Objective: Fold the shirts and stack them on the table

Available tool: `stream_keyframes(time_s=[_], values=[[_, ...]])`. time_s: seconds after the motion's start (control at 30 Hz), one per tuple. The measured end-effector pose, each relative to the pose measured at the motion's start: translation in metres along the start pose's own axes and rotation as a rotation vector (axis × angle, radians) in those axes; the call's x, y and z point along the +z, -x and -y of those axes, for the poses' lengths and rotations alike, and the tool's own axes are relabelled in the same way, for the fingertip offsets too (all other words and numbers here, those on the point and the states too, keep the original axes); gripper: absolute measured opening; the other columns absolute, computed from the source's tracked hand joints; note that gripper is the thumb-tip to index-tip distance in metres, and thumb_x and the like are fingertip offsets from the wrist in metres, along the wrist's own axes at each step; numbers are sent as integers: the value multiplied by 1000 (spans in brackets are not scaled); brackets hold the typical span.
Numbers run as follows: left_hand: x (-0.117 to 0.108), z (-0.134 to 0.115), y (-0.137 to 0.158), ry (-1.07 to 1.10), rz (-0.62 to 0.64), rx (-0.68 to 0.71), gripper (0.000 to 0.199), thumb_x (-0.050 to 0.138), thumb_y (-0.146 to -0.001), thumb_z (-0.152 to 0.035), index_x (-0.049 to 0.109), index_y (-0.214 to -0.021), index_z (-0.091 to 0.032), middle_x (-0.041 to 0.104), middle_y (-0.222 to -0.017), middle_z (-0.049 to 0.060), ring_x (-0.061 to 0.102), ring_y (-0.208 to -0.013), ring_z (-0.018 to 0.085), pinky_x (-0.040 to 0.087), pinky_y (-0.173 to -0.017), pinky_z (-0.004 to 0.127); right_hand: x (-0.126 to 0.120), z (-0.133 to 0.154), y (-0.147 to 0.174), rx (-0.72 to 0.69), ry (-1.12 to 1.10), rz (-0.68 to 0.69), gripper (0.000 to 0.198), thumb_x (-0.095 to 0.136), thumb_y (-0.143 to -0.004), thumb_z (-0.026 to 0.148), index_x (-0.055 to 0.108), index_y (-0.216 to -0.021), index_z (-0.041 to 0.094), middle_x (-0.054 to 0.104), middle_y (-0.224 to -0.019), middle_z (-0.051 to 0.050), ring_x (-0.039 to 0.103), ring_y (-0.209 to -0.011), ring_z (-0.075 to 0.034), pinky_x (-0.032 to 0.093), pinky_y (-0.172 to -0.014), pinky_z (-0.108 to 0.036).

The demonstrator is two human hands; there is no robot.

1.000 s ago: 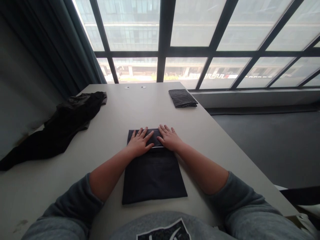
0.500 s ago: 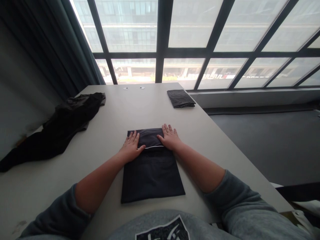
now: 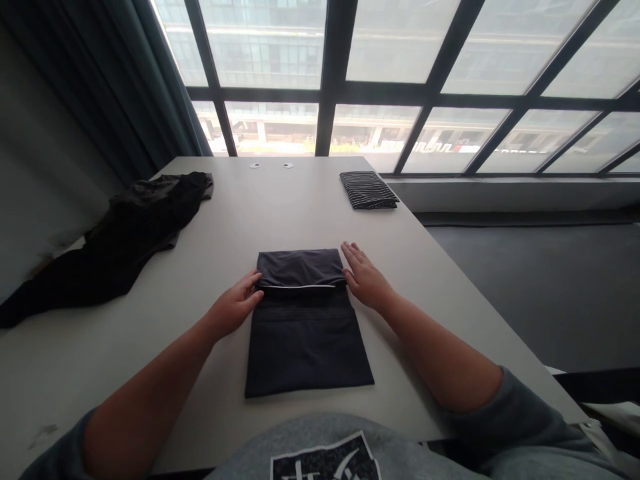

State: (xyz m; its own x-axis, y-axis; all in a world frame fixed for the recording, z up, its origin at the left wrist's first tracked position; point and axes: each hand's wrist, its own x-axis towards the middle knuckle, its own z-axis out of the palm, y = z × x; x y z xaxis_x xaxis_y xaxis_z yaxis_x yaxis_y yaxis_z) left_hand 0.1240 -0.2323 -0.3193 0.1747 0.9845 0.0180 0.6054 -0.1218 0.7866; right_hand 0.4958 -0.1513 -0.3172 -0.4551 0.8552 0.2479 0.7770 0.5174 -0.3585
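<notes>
A dark navy folded garment (image 3: 309, 353) lies flat on the table before me. Its far end is a greyish folded-over flap (image 3: 300, 267), with a thin white line along the near edge. My left hand (image 3: 235, 303) is at the left edge of the flap, fingertips touching it, thumb and fingers apart. On the opposite side, my right hand (image 3: 367, 277) has its fingers stretched out beside the flap's right edge, the thumb by the fabric. Neither hand visibly grips the cloth.
A folded black-and-white striped cloth (image 3: 369, 191) lies by the far right edge of the white table (image 3: 280, 220). Crumpled black clothing (image 3: 135, 240) is spread along the left side. Beyond the table are large windows, and a dark curtain (image 3: 100, 80) hangs at the left.
Both hands have slid outward off the top of the flap to its left and right edges. The flap now shows fully between them. The view has tilted slightly.
</notes>
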Motion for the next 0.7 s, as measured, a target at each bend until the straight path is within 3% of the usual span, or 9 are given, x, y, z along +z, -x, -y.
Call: stream_keyframes(time_s=[0.13,0.27,0.37,0.47,0.53,0.63,0.7], values=[[-7,-1,9,-172,66,43,75,48,-99,-65,59,-152,-14,44,-168,14,43,-154,33,35,-128,48,-5,10,34,-159,-111,162,65,46,-107,32,33,-170,22,35,-173,-10,30,-161,-26,31,-131,-49],[-8,2,17,-365,133,120,66,44,-103,-53,57,-154,-13,38,-171,13,42,-155,31,35,-128,45,-3,14,53,-156,-72,335,70,52,-108,43,31,-170,20,25,-176,-13,23,-163,-30,26,-132,-54],[-7,0,29,-483,132,174,60,47,-103,-47,59,-152,-14,35,-172,15,44,-154,33,38,-127,48,-9,17,60,-179,-81,303,68,55,-107,42,36,-168,21,27,-175,-15,23,-163,-32,28,-131,-57],[-9,-8,52,-543,93,271,58,63,-98,-50,61,-149,-20,37,-172,15,39,-156,37,39,-125,57,-24,27,75,-312,-161,248,67,66,-102,39,46,-163,24,37,-171,-16,26,-162,-33,36,-127,-57],[-12,-15,73,-530,152,376,56,76,-91,-47,65,-142,-27,49,-165,13,45,-152,37,44,-121,57,-33,37,92,-429,-216,259,66,74,-97,41,54,-157,25,49,-164,-16,36,-158,-33,42,-124,-55],[-14,-26,101,-500,265,495,47,88,-80,-39,72,-123,-30,69,-140,9,63,-131,31,54,-109,48,-38,50,120,-529,-216,247,56,83,-89,44,69,-140,25,64,-148,-16,53,-144,-33,51,-117,-52],[-11,-31,113,-520,238,552,39,89,-78,-35,73,-114,-29,73,-125,8,69,-116,29,57,-100,44,-36,56,133,-537,-163,168,41,82,-90,39,74,-128,24,70,-134,-15,62,-131,-32,54,-112,-51]])
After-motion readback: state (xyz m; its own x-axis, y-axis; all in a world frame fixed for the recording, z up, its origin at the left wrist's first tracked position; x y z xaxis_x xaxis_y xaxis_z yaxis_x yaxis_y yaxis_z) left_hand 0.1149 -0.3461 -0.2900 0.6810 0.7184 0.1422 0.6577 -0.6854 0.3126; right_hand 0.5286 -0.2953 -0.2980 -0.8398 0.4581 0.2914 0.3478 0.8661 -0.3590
